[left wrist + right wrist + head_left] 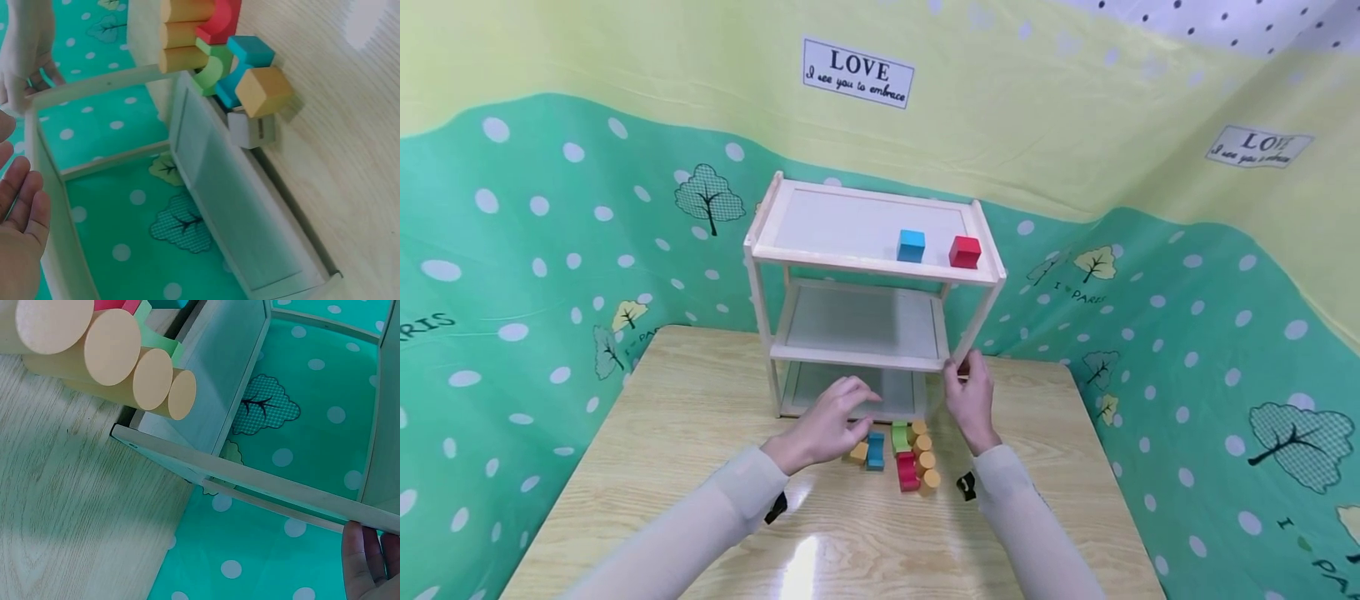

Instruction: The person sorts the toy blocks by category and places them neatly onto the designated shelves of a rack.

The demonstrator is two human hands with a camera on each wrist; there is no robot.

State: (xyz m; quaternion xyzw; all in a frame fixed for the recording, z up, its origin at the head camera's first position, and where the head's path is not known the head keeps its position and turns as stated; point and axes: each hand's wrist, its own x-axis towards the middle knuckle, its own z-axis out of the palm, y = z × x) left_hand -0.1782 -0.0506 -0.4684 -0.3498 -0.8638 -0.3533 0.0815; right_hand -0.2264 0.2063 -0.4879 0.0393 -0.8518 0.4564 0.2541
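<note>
A three-tier wooden shelf rack (861,362) stands on the table. My right hand (970,396) grips its right front post by the middle tier, with thumb and fingers on either side. In the right wrist view, the fingers (359,556) meet the post's edge. My left hand (835,417) hovers before the bottom tier, loosely bent and holding nothing. Just below it are an orange block (859,452) and a blue arch block (876,451). To their right lie a green arch block (900,437), a red arch block (907,472) and a row of orange cylinders (927,461).
On the top tier sit a blue cube (912,246) and a red cube (965,252). A pale block (251,129) lies beside the orange one. Small black objects (966,486) show near both forearms. A green and yellow patterned cloth (542,250) surrounds the table (670,400).
</note>
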